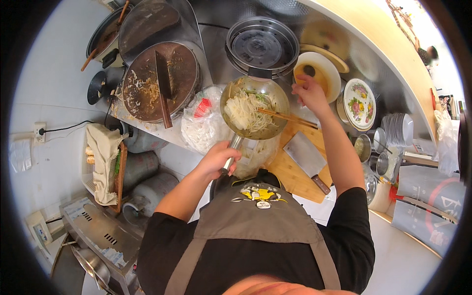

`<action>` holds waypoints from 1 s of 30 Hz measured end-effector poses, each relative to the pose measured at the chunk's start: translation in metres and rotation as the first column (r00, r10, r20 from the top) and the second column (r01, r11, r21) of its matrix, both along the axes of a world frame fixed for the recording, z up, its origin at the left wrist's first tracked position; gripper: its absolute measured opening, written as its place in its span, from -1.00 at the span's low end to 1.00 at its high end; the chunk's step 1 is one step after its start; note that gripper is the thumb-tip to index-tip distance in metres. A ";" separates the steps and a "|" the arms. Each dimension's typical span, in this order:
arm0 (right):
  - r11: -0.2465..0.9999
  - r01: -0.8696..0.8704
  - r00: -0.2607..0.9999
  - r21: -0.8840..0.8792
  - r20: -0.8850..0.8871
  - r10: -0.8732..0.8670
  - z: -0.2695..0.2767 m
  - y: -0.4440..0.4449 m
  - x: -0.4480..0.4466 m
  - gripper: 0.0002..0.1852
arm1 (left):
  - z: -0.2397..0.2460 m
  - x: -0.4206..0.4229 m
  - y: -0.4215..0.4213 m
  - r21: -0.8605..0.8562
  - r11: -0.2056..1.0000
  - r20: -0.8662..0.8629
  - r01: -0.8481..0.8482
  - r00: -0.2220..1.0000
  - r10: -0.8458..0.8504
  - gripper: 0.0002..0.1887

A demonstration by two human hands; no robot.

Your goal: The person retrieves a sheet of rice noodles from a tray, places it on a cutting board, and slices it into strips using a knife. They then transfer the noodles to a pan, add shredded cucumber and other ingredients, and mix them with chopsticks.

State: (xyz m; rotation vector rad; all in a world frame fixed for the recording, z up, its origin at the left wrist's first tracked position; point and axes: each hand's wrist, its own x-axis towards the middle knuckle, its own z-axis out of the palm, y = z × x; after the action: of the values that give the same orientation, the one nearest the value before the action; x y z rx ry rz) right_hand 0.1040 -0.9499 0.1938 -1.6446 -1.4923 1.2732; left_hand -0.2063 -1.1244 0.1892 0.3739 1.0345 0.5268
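My left hand [220,159] grips the metal handle of a wok [282,127], which sits in front of me. Pale noodles with bean sprouts and green shreds [246,110] lie in the wok. Wooden chopsticks [295,120] rest in the food, their ends sticking out over the right rim. My right hand [309,91] hangs over the near edge of a white bowl [335,86] of yellowish liquid, fingers apart and holding nothing that shows. A dark round thing [309,70] is in that bowl. A cleaver [306,153] lies on a wooden cutting board [295,184] below my right forearm.
Left stands a round chopping block [142,92] with scraps and another cleaver [163,79]. Plastic bags [204,129] lie beside the wok; a steamer pot [262,44] stands behind. Right are a floral-lidded enamel pot [359,105], stacked plates [397,129] and metal containers [362,147]. A person [427,55] is far off.
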 end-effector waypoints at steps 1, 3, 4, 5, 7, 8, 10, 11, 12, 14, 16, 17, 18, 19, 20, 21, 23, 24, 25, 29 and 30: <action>1.000 -0.006 1.000 -0.023 0.026 0.007 -0.001 0.003 -0.005 -0.44 | -0.001 -0.001 0.003 -0.005 1.000 0.007 -0.001 1.000 0.001 -0.67; 1.000 -0.029 0.999 -0.012 0.045 0.030 -0.003 0.008 -0.012 -0.40 | -0.002 -0.003 0.007 -0.021 1.000 0.023 -0.004 1.000 0.005 -0.69; 0.999 -0.032 0.998 -0.012 0.046 0.032 -0.004 0.010 -0.015 -0.39 | -0.003 -0.004 0.008 -0.017 1.000 0.020 -0.006 1.000 0.006 -0.75; 0.999 -0.037 0.999 -0.021 0.036 0.038 -0.005 0.012 -0.017 -0.38 | -0.004 -0.006 0.009 -0.014 1.000 0.017 -0.006 1.000 0.007 -0.81; 0.999 -0.025 1.000 -0.041 -0.002 0.025 -0.007 0.015 -0.020 -0.37 | -0.005 -0.009 0.010 -0.011 1.000 0.015 0.007 1.000 -0.007 -0.86; 0.999 -0.017 1.000 -0.044 -0.001 0.017 -0.009 0.016 -0.021 -0.37 | -0.006 -0.011 0.012 -0.010 1.000 0.018 0.020 1.000 -0.019 -0.87; 0.997 -0.007 0.999 -0.078 -0.039 0.004 -0.012 0.017 -0.023 -0.37 | -0.008 -0.014 0.014 -0.009 0.999 0.029 0.035 0.999 -0.034 -0.86; 0.997 -0.001 0.999 -0.077 -0.048 -0.003 -0.013 0.017 -0.023 -0.37 | -0.010 -0.014 0.015 -0.008 0.999 0.035 0.036 0.999 -0.036 -0.86; 0.996 0.005 0.998 -0.089 -0.067 -0.011 -0.014 0.017 -0.023 -0.37 | -0.011 -0.015 0.015 -0.014 0.999 0.046 0.042 0.998 -0.041 -0.86; 0.994 0.011 0.996 -0.105 -0.086 -0.020 -0.016 0.017 -0.023 -0.37 | -0.016 -0.016 0.015 -0.004 0.999 0.022 0.047 0.999 -0.047 -0.79; 0.993 0.027 0.996 -0.115 -0.077 -0.036 -0.018 0.017 -0.022 -0.37 | -0.021 -0.018 0.013 -0.002 0.998 0.018 0.056 0.998 -0.056 -0.72; 0.994 0.013 0.997 -0.108 -0.078 -0.022 -0.018 0.017 -0.022 -0.37 | -0.022 -0.022 0.014 -0.002 0.998 0.021 0.056 0.998 -0.056 -0.68; 0.994 0.015 0.997 -0.109 -0.074 -0.023 -0.019 0.017 -0.022 -0.37 | -0.024 -0.025 0.014 0.038 0.998 0.089 0.043 0.995 -0.046 -0.64; 0.994 0.019 0.996 -0.111 -0.082 -0.029 -0.019 0.017 -0.022 -0.37 | -0.024 -0.029 0.017 0.147 0.987 -0.154 0.063 0.987 -0.040 -0.62; 0.994 0.013 0.999 -0.107 -0.047 -0.018 -0.020 0.017 -0.022 -0.38 | -0.024 -0.034 0.022 0.289 0.953 -0.323 0.094 0.946 0.004 -0.61; 0.995 0.010 1.000 -0.102 -0.026 -0.013 -0.020 0.017 -0.022 -0.38 | -0.021 -0.039 0.028 0.363 0.919 -0.492 0.152 0.869 0.050 -0.59; 0.995 0.013 0.999 -0.099 -0.028 -0.015 -0.020 0.016 -0.024 -0.39 | -0.012 -0.053 0.063 0.607 0.720 -0.687 0.335 0.678 0.264 -0.62; 0.994 0.012 0.999 -0.105 -0.050 -0.017 -0.021 0.016 -0.025 -0.39 | -0.007 -0.052 0.080 0.708 0.621 -0.628 0.337 0.702 0.335 -0.63; 0.994 0.014 0.997 -0.111 -0.069 -0.022 -0.021 0.016 -0.026 -0.39 | -0.001 -0.047 0.099 0.743 0.578 -0.605 0.337 0.709 0.364 -0.63; 0.991 0.069 0.990 -0.116 -0.115 -0.083 -0.023 0.017 -0.033 -0.39 | 0.011 0.026 0.172 0.657 -0.110 -0.540 0.746 0.567 0.621 -0.44; 0.990 0.085 0.989 -0.117 -0.115 -0.098 -0.024 0.017 -0.035 -0.40 | 0.013 0.039 0.183 0.561 -0.137 -0.581 0.817 0.506 0.637 -0.44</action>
State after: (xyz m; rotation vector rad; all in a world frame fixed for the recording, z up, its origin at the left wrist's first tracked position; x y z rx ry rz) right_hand 0.0690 -0.9329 0.1700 -1.6554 -1.2800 1.4007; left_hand -0.1668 -0.9417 0.2022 2.6674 1.2740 0.9414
